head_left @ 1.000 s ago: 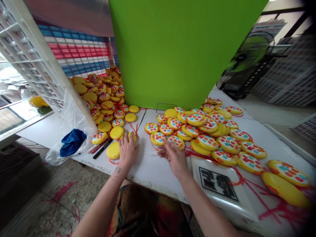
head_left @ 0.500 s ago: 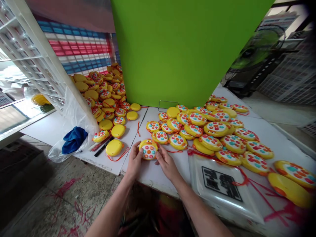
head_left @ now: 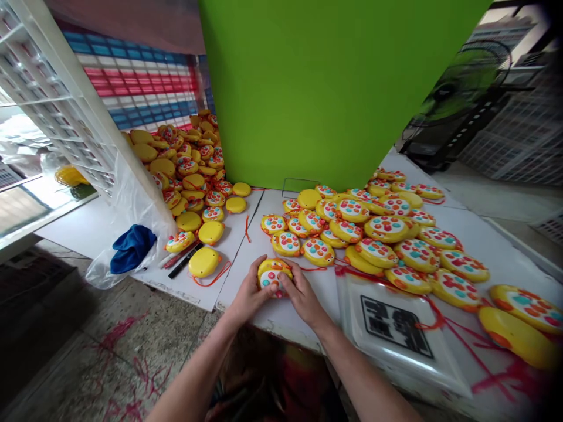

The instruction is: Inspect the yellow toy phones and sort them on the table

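A yellow duck-shaped toy (head_left: 272,271) with a white face of coloured buttons is held above the table's front edge. My left hand (head_left: 250,296) grips its left side, the thumb lying over the lower buttons. On the opposite side my right hand (head_left: 303,293) is closed on the same toy, its thumb also on the buttons. Both hands hide parts of the toy's rim. Just beyond them lie similar toys, the nearest being a button-side-up one (head_left: 317,252). Left of my hands rests a toy turned back-up (head_left: 204,262), with an orange cord loop.
A large green board (head_left: 299,94) stands at the back. Heaped toys (head_left: 176,158) fill the left rear; another pile (head_left: 387,228) spreads rightward. A clear plastic tray (head_left: 396,328), a black marker (head_left: 185,261) and a blue cloth (head_left: 132,249) lie around. A fan (head_left: 461,88) stands behind right.
The held toy has moved slightly right and nearer to me. Both thumbs have come in from its sides onto the buttons.
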Available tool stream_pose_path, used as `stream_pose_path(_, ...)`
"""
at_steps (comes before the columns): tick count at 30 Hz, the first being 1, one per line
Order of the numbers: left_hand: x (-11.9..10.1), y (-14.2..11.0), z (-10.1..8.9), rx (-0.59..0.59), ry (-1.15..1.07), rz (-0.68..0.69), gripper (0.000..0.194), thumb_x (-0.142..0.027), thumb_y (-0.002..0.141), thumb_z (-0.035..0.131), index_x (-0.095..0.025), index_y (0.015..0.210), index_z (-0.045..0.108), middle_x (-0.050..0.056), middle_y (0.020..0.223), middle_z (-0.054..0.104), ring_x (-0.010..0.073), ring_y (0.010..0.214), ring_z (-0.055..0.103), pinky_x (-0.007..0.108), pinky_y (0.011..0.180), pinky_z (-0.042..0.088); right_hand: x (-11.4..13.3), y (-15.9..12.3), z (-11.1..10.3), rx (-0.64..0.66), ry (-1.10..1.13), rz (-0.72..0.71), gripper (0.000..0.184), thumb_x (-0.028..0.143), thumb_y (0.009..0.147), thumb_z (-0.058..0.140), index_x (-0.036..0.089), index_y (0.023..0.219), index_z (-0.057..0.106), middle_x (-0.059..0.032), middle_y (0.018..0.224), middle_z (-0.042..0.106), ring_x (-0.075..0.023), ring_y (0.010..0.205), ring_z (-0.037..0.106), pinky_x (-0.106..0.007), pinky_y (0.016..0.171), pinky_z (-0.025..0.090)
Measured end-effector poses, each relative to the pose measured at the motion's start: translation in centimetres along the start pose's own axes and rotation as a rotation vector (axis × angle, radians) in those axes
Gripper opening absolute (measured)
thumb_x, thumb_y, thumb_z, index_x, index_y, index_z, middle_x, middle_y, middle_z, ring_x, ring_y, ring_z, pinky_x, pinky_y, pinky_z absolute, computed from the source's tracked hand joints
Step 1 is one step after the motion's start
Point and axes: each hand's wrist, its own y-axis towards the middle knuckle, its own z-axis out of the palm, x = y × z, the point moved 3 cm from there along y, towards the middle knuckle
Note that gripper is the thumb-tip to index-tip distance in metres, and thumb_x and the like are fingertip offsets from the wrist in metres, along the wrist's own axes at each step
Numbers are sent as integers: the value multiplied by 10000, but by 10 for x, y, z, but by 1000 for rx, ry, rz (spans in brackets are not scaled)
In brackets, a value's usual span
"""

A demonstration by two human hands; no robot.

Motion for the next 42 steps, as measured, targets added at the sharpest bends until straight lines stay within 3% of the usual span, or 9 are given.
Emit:
stream_pose_path(3,-2,-1,2,-23,48,-12,978,-324,623,772,-198,1415,212,116,1227,550,224,993,590,338,860,495,-2,0,-1,-11,27,2,422,461,879,462,232,1233,481,-77,1277,544,-225,1178,501,-398,987,428)
stream_pose_path(8,-3,-2,0,-82,86,-27,972,-311,634,761,-214,1421,200,97,1179,582,226,983,596,356,861,497,-1,1,-3,-37,92,-5,459,495,911,372,245,1278,486,-65,1378,468,-208,1286,400,-414,1080,327)
stream_pose_path(14,5,0,-3,-88,-3,-3,635,-429,866,482,-192,1404,245,114,1220,543,220,1043,564,349,903,465,0,-2,-2,43,110,13,519,534,901,364,242,1320,459,-61,1418,424,-214,1313,366,-415,1104,290)
stream_pose_path(21,8,0,-6,-129,19,28,542,-448,896,411,-187,1361,311,98,1205,549,210,1057,543,350,921,446,3,-3,0,104,39,-9,514,496,904,398,251,1355,399,-59,1447,376,-209,1331,331,-419,1112,267)
stream_pose_path(25,3,-2,-7,-79,44,55,527,-456,904,387,-174,1348,347,101,1284,516,225,1167,487,358,994,399,2,-3,1,102,27,-17,501,485,912,383,271,1365,381,-42,1459,356,-200,1337,318,-412,1117,259)
stream_pose_path(30,0,-4,-3,50,10,54,622,-460,880,448,-177,1398,251,102,1301,503,219,1152,503,347,990,409,1,-3,0,73,32,-11,492,509,909,365,280,1342,412,-34,1446,377,-203,1325,340,-407,1111,270)
stream_pose_path(36,2,-3,-3,19,-1,8,577,-426,886,450,-190,1381,269,88,1254,533,199,1080,540,332,943,445,2,-3,1,103,9,-11,490,480,909,395,262,1347,393,-53,1437,383,-208,1318,348,-404,1100,285)
stream_pose_path(40,-1,-4,-2,75,-12,62,638,-484,882,424,-174,1406,233,111,1331,464,216,1150,496,337,986,412,-1,-3,0,56,-31,0,482,465,878,472,236,1300,422,-80,1331,497,-228,1218,465,-407,1032,374)
stream_pose_path(42,-1,-5,0,116,-31,53,783,-511,816,534,-162,1423,184,130,1321,470,236,1143,503,351,977,422,-2,-2,0,29,-16,9,442,464,877,472,229,1250,454,-82,1257,551,-229,1141,526,-394,966,435)
